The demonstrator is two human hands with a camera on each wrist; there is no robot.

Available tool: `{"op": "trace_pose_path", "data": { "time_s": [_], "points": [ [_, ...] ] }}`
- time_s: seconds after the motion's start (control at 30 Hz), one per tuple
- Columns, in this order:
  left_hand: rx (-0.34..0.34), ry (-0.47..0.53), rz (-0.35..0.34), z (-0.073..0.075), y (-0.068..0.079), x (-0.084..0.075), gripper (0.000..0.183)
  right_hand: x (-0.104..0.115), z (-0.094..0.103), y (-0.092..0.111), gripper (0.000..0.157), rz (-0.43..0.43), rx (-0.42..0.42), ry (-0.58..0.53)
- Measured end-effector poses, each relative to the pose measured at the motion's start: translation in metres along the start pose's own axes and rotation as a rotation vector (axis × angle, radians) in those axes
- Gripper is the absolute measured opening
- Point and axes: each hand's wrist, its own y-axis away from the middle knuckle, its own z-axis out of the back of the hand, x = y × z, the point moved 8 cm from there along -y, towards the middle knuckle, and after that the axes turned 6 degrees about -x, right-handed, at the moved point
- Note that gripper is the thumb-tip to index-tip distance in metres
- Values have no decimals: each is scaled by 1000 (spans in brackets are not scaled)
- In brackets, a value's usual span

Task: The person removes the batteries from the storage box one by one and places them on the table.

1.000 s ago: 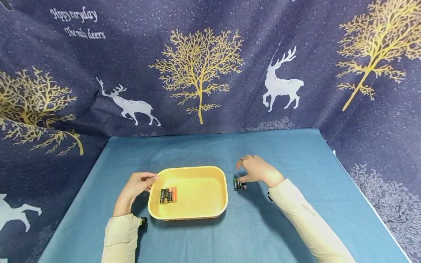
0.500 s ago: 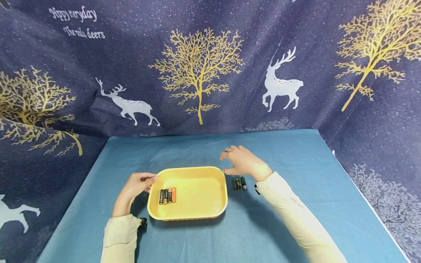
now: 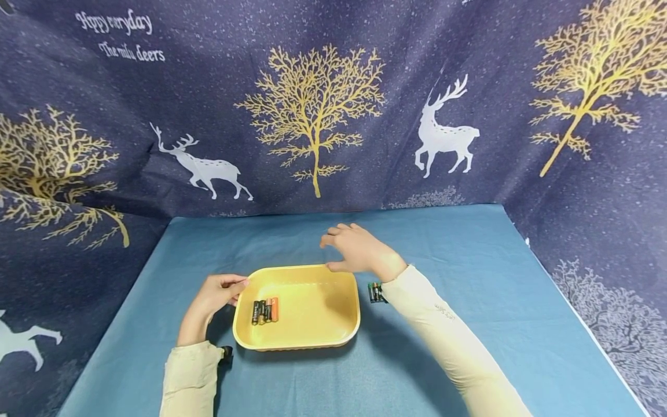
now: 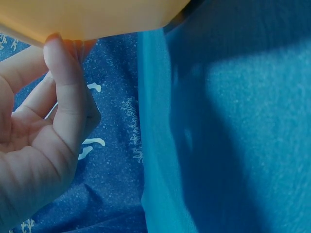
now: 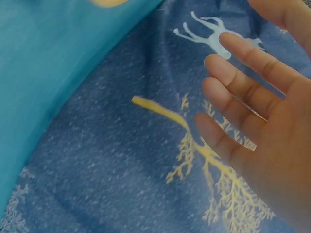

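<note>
The tray (image 3: pixel 307 321) is a plain yellow, rounded rectangle with a smooth raised wall, and it sits on the table (image 3: pixel 297 385) just beside the left hand (image 3: pixel 215 294), on that hand's inner side. Thumb and fingers of the left hand pinch its rim. The right hand (image 3: pixel 359 250) holds nothing: its fingers are apart and slightly bent, over the tray's far rim on that hand's side; whether the thumb touches the rim I cannot tell.

Inside the tray, near the left hand, four batteries (image 3: pixel 265 311) lie side by side, three mostly black with some copper and one orange, the orange one farthest from that hand. Closer to the person than the right hand, more batteries (image 3: pixel 375 292) lie on the table, dark with a bit of green and copper, partly hidden by the cream sleeve (image 3: pixel 448 341).

Blue cloth covers the table. Beyond both hands hangs a navy backdrop (image 3: pixel 354 179) with yellow trees (image 3: pixel 316 156), white deer (image 3: pixel 448 136) and white lettering (image 3: pixel 114 22)
</note>
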Motion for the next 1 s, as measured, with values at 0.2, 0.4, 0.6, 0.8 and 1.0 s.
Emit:
{"op": "trace_pose_path", "data": {
  "time_s": [0.2, 0.4, 0.6, 0.8, 1.0],
  "points": [
    [1, -14, -8, 1, 0, -2, 34, 16, -2, -13, 35, 49, -13, 9],
    [2, -4, -7, 1, -1, -4, 33, 29, -6, -26, 37, 63, 1, 37],
    [-1, -7, -1, 2, 0, -3, 32, 48, -15, -37, 38, 109, 6, 42],
    [6, 3, -3, -1, 2, -2, 32, 64, -33, -47, 41, 133, 29, 44],
    [3, -3, -1, 0, 3, -4, 32, 75, -49, -56, 44, 137, 65, 55]
  ]
}}
